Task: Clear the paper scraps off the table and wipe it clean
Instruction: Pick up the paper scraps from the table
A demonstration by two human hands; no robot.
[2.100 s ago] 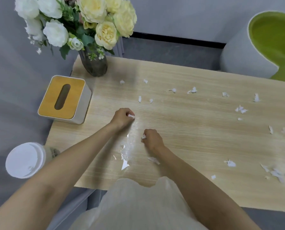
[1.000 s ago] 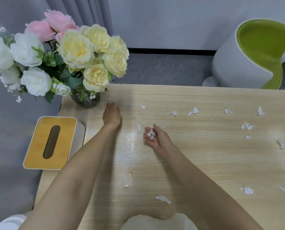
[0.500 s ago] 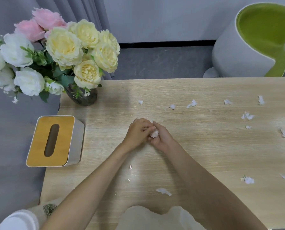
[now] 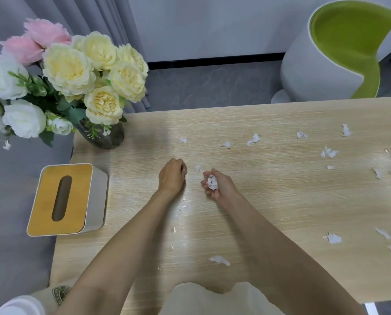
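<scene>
Our right hand cups one wad of scraps; our left hand curls knuckles-up, and we cannot tell whether it holds anything. We count a dozen-odd loose scraps across the counter, the rightmost ones blurred.

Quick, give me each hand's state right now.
Left hand: fingers curled on the table; grip cannot be told.
Right hand: holding a wad of paper scraps.

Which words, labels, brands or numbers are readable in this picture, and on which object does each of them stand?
No text can be read anywhere in this view.
Cup, lower left: a dark printed emblem on its side, too blurred to read.
Tissue box: no lettering visible.
Paper scraps: no print visible.
</scene>
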